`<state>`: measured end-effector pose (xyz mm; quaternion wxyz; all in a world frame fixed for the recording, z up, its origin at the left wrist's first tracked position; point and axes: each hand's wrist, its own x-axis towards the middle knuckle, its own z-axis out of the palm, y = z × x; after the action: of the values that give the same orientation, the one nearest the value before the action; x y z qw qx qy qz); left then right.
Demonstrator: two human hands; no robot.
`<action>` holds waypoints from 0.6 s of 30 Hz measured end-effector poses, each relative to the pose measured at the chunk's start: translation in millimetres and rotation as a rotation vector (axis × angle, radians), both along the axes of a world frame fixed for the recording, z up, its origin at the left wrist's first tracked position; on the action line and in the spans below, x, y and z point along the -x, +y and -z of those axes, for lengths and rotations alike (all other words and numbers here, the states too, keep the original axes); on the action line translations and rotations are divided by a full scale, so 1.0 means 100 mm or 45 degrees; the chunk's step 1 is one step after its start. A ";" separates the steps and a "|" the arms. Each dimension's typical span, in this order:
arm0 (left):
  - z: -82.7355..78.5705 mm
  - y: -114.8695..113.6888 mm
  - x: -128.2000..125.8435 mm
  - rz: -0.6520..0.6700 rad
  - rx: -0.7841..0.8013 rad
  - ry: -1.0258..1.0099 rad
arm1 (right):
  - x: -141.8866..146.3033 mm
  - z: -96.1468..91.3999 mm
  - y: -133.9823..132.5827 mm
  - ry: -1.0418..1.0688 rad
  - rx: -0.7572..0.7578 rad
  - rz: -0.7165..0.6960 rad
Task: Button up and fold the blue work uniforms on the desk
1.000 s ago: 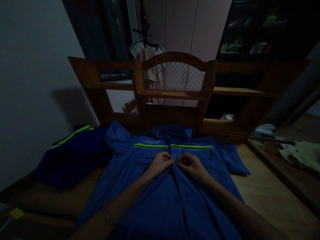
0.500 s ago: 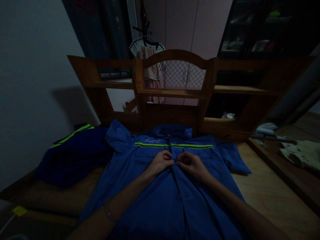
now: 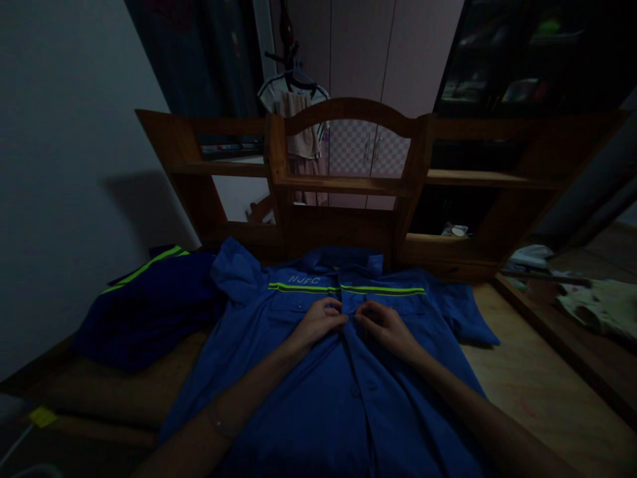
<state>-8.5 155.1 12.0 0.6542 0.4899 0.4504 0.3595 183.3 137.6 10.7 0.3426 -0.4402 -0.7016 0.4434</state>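
Note:
A blue short-sleeved work shirt (image 3: 298,411) lies front up, with yellow-green and dark stripes across the chest and lettering at its upper left. My left hand (image 3: 321,320) is closed in a pinch on the front opening, just below the stripes. Facing it, my right hand (image 3: 383,325) has thumb and forefinger pinched at the other side of the same front edge. The fingertips of the two hands are a small gap apart, and any button between them is too dark to make out. Lower down, a button (image 3: 355,390) shows beside the opening.
Dark blue folded clothing (image 3: 149,318) with yellow-green stripes lies left of the shirt. A wooden shelf unit (image 3: 343,182) stands right behind the collar. Pale wood surface (image 3: 517,372) shows at right, and light-coloured cloth (image 3: 602,305) lies beyond its raised edge.
My right hand has shifted slightly to the right, widening the gap between the fingertips. My left hand stays nearly in place on the shirt front.

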 end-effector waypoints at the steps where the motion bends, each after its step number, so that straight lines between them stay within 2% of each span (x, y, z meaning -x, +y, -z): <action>1: 0.00 0.00 0.00 0.005 -0.023 0.014 | 0.00 0.01 0.01 0.004 -0.003 0.002; 6: -0.01 -0.01 0.00 0.030 -0.150 0.134 | -0.01 0.04 0.03 0.043 0.004 -0.001; 15: -0.10 -0.01 0.03 0.108 -0.193 0.212 | -0.03 0.09 0.11 0.304 0.226 -0.078; 18: -0.08 -0.01 0.01 0.125 -0.280 0.262 | -0.04 0.09 0.13 0.310 0.254 -0.117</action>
<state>-9.2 153.9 20.2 0.5637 0.6142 0.4486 0.3221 187.0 150.1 1.3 0.3591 -0.3825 -0.6267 0.5761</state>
